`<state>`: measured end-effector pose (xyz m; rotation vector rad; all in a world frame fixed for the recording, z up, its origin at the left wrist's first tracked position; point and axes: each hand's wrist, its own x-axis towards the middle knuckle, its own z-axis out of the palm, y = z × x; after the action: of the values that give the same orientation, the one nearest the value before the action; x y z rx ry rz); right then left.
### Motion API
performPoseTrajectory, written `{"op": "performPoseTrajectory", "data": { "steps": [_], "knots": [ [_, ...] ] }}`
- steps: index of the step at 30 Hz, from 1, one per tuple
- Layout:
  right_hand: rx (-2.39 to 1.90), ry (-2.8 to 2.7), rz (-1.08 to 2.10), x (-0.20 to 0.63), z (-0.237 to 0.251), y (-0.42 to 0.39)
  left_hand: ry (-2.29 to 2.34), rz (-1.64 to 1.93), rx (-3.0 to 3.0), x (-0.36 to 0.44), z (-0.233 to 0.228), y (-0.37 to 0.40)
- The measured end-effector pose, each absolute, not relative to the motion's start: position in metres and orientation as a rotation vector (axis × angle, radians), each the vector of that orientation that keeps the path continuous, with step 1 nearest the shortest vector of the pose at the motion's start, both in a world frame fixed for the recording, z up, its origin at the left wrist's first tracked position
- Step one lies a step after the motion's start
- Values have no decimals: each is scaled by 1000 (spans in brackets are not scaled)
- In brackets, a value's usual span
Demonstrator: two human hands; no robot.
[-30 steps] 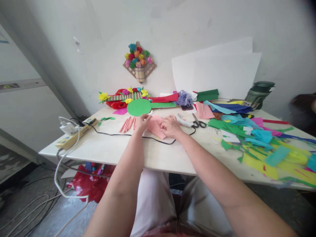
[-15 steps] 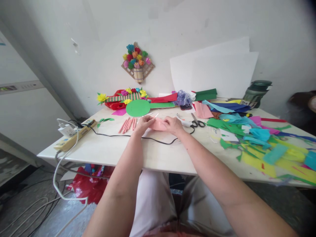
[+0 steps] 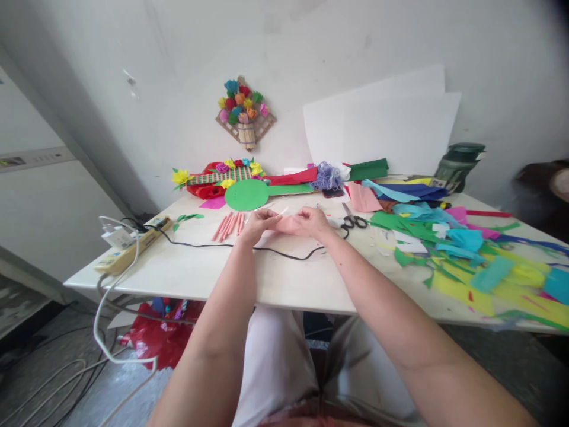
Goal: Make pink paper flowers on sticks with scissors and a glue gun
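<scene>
A piece of pink paper (image 3: 287, 224) is rolled narrow between my two hands, low over the white table (image 3: 288, 279). My left hand (image 3: 258, 225) pinches its left end, where a thin white stick (image 3: 283, 210) pokes out. My right hand (image 3: 312, 222) grips the right end. Several finished pink paper rolls (image 3: 229, 226) lie just left of my left hand. A green paper disc (image 3: 247, 195) lies behind my hands.
Black scissors (image 3: 353, 220) and a white glue gun lie right of my right hand, its black cord (image 3: 284, 255) crossing the table. A power strip (image 3: 128, 248) sits at the left edge. Coloured paper scraps (image 3: 471, 261) cover the right side. Another person (image 3: 549, 196) is at far right.
The pink paper was a wider flat sheet a second ago; it has been rolled into a narrow tube between my hands. The camera view shifted slightly.
</scene>
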<state>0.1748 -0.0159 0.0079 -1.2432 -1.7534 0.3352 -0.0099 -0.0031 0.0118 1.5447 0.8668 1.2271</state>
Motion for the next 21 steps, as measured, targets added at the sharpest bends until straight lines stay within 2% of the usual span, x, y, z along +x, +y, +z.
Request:
{"op": "performPoseTrajectory", "data": {
  "steps": [8,21],
  "knots": [
    [-1119,-1684,572,177,6,-15,808,1207,1503,-14,11,-2],
    [-1044,-1646,705,180,8,-20,950,1125,1736,-10,17,-9]
  ]
}}
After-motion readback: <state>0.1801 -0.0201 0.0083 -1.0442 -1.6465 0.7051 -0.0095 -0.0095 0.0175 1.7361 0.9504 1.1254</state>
